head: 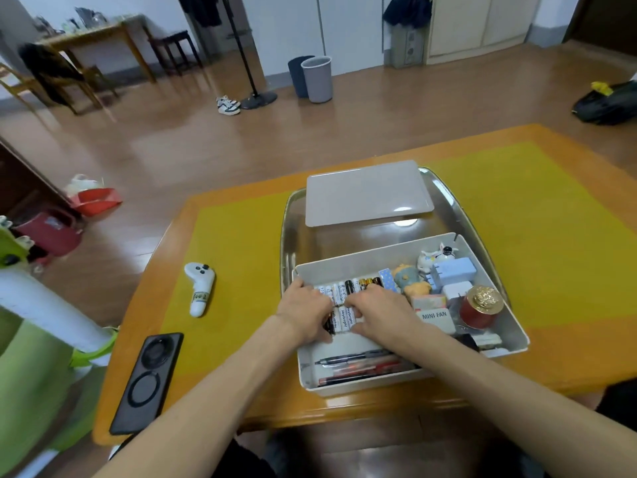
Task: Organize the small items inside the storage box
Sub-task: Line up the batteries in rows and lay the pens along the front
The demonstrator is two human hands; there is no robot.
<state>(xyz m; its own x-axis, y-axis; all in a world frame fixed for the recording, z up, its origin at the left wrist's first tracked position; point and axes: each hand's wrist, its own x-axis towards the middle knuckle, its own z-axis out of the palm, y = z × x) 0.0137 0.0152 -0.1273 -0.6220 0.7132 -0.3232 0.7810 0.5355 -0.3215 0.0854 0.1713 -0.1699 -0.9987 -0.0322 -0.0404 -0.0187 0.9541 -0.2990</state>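
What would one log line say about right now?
stage: sorting batteries | left hand: on batteries | right hand: on batteries | storage box: open, on tray | lid: off, behind box

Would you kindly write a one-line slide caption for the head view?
Both hands, left and right, line up batteries inside the open box; its lid lies behind on the tray.

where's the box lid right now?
In the head view the lid lies flat on the far part of the metal tray, just behind the open storage box, away from both hands.
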